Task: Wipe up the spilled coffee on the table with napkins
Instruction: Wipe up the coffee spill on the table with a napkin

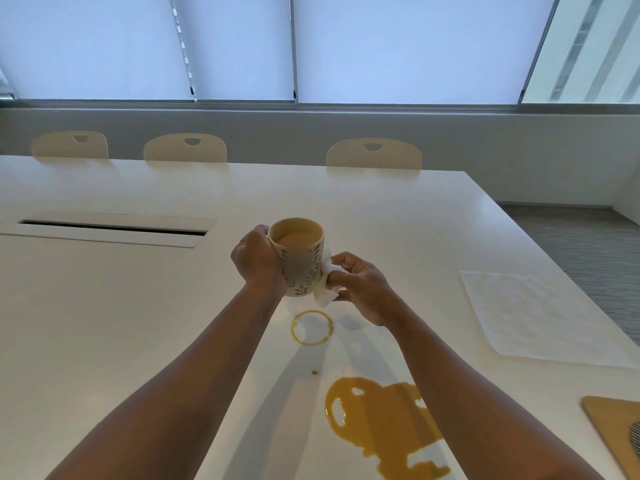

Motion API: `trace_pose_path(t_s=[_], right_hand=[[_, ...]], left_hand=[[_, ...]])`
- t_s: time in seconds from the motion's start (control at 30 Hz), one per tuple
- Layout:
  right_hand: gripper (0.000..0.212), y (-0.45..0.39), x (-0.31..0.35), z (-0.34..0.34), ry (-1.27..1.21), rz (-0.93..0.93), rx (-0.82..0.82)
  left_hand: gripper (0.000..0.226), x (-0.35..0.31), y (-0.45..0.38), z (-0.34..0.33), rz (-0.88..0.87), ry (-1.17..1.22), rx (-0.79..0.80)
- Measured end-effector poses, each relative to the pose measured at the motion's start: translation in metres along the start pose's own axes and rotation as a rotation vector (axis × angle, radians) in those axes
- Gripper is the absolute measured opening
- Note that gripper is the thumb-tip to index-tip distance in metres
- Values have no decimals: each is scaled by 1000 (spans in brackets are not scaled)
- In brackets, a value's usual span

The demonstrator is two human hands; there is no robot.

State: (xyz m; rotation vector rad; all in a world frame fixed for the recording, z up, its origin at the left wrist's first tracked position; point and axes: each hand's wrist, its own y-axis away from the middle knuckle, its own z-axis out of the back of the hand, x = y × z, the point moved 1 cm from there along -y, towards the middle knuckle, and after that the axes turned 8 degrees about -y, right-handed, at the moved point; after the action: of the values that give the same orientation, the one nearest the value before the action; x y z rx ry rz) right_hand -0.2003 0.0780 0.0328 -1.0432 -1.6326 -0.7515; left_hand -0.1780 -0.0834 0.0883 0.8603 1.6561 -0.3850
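Head view: mug lifted off the wide white surface point(145, 306) and being wiped, spill not yet touched.

Largest of the mess, the big ochre coffee puddle point(384, 427) lies near the front edge; beyond it a thin coffee ring point(312, 328); a flat white paper napkin point(533, 317) waits well to the right; left hand point(258, 261) grips the cream leaf-patterned ceramic mug point(298, 258); right hand point(360, 289) pinches a small folded white napkin point(325, 289) against its side; best keep the mug level, dry its base, then blot the puddle inward.

Both bare forearms reach forward, raised; the left hand point(258, 263) curls in a closed grasp, the right hand point(360, 289) pinches with bent fingers.
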Motion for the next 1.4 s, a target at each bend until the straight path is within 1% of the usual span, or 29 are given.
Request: trace_pose_path(t_s=[0.1, 0.17, 0.2, 0.27, 0.37, 0.47, 0.53, 0.63, 0.7, 0.8, 0.93, 1.07, 1.13, 1.2, 1.23, 1.3, 1.4], right_hand=[[14, 4, 0, 0, 105, -32, 82], [18, 5, 0, 0, 266, -70, 120], [19, 4, 0, 0, 366, -88, 111], [19, 1, -4, 0, 557, -102, 43], [16, -4, -15, 3, 852, -68, -74], [24, -4, -32, 7, 1167, -51, -98], [26, -3, -42, 6, 1237, -15, -134], [22, -6, -55, -3, 1225, 8, -211], [22, -8, -60, -9, 1185, 5, -217], [33, -9, -64, -23, 1082, -18, -93], [37, -5, -67, -37, 1035, -22, 147], [41, 1, -53, -31, 1078, -73, 436], [40, 0, -43, -23, 1154, -113, 501], [37, -3, -36, -13, 1166, -145, 470], [36, -6, -34, -8, 1153, -153, 417], [34, -10, -32, 4, 1152, -122, 250], [31, -16, -38, 20, 1172, -14, -61]], left_hand=[[21, 2, -3, 2, 8, 4, -12], [23, 3, -4, 4, 14, 2, -17], [24, 4, -5, 5, 17, 3, -19], [27, 5, -6, 7, 18, 3, -24], [25, 7, -7, 10, 21, 3, -37], [23, 8, -9, 11, 20, 5, -38], [23, 7, -9, 12, 23, 4, -35], [20, 5, -11, 13, 18, 0, -31], [17, 3, -12, 14, 11, -7, -31], [11, 1, -14, 14, 4, 7, -40], [17, 1, -16, 16, 1, 4, -50], [9, 3, -17, 18, 6, -13, -58], [5, 4, -17, 18, 6, -11, -67], [3, 4, -17, 19, -3, -14, -70], [2, 3, -17, 19, -7, -16, -71], [2, 2, -17, 20, -17, -16, -74], [2, 1, -17, 20, -16, -11, -78]])
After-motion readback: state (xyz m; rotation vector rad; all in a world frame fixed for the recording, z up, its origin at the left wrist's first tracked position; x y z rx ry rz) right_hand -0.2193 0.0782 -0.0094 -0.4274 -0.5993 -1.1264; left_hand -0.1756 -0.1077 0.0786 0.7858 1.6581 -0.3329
